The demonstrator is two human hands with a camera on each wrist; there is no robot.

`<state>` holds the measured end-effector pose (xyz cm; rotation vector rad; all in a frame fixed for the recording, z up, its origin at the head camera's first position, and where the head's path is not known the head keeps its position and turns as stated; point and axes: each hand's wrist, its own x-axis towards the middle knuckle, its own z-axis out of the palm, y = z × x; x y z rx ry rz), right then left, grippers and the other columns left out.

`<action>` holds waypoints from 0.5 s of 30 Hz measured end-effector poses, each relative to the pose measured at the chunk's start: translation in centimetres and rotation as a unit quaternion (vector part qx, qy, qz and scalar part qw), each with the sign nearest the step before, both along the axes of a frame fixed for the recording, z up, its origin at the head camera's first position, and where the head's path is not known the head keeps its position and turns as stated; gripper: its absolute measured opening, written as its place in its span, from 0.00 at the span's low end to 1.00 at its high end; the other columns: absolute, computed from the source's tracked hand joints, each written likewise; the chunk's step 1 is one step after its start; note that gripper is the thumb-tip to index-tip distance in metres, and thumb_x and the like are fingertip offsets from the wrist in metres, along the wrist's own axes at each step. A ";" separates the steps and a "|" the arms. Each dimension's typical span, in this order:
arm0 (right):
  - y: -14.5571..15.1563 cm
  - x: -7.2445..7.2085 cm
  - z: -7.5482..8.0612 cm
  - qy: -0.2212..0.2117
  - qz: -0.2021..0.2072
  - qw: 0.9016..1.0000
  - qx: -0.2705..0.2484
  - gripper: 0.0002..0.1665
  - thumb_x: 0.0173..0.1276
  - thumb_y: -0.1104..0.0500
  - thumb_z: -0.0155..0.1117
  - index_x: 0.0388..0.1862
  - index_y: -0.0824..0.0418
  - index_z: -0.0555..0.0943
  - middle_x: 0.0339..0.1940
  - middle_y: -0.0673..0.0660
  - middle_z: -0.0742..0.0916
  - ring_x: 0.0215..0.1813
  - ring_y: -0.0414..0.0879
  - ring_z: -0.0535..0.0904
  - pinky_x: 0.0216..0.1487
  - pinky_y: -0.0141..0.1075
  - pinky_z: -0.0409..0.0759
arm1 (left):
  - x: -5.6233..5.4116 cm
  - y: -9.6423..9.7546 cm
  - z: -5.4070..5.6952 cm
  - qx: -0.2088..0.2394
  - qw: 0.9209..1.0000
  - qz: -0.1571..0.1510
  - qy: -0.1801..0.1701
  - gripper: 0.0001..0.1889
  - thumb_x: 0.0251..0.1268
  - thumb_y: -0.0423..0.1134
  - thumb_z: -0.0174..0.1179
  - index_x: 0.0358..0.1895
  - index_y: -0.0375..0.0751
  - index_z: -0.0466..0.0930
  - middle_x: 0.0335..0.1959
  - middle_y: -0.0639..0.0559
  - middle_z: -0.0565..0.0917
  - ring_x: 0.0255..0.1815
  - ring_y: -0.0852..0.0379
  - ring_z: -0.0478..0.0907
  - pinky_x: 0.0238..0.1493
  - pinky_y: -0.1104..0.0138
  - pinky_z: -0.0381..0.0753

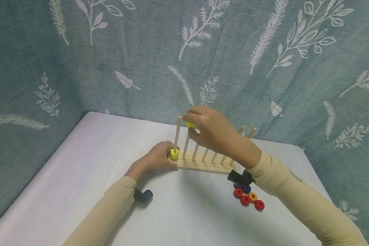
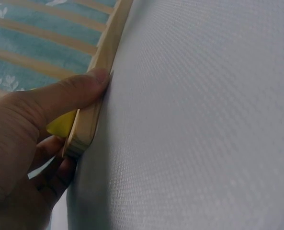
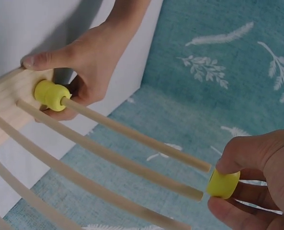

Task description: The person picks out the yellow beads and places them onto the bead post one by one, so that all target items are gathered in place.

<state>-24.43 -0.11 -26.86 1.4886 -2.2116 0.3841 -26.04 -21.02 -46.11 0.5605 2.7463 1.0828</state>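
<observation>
A wooden peg rack stands on the table, its flat base (image 1: 206,166) carrying a row of several upright pegs (image 3: 146,139). My left hand (image 1: 156,156) grips the left end of the base, with the thumb (image 2: 91,86) along its front edge. Yellow beads (image 3: 51,95), apparently two stacked, sit at the bottom of the leftmost peg. Between thumb and fingers, my right hand (image 1: 213,130) pinches another yellow bead (image 3: 223,184). This bead is held beside the tips of the first two pegs, apart from the beads below; whether it touches a tip I cannot tell.
Right of the rack's front lie loose red beads (image 1: 245,200), an orange bead (image 1: 252,197) and dark blue beads (image 1: 246,189), partly behind the right wrist's black camera mount (image 1: 238,177). A leaf-patterned curtain (image 1: 153,51) hangs behind the white table (image 1: 178,212).
</observation>
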 end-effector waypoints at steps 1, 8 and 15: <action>0.0 -0.1 0.0 0.000 0.002 1.000 -0.002 0.14 0.54 0.73 0.70 0.41 0.68 0.85 0.38 0.57 0.86 0.38 0.48 0.81 0.38 0.34 0.80 | 0.0 0.0 0.0 0.000 1.000 0.000 0.000 0.35 0.41 0.45 0.83 0.57 0.41 0.82 0.55 0.50 0.81 0.59 0.47 0.74 0.66 0.52 0.70; -0.5 -0.7 0.2 -0.006 -0.001 1.000 -0.004 0.14 0.54 0.73 0.71 0.42 0.68 0.85 0.39 0.59 0.87 0.41 0.50 0.82 0.40 0.36 0.82 | 0.1 0.0 0.0 -0.001 1.000 0.000 0.001 0.35 0.40 0.45 0.83 0.56 0.41 0.82 0.54 0.51 0.81 0.59 0.47 0.75 0.65 0.51 0.70; -0.9 -1.2 0.7 -0.010 -0.013 1.000 -0.004 0.14 0.55 0.72 0.70 0.42 0.68 0.85 0.39 0.58 0.87 0.40 0.49 0.83 0.40 0.37 0.83 | 0.1 0.0 0.0 0.003 1.000 0.003 -0.003 0.35 0.39 0.44 0.83 0.56 0.41 0.82 0.54 0.51 0.81 0.59 0.48 0.75 0.65 0.51 0.71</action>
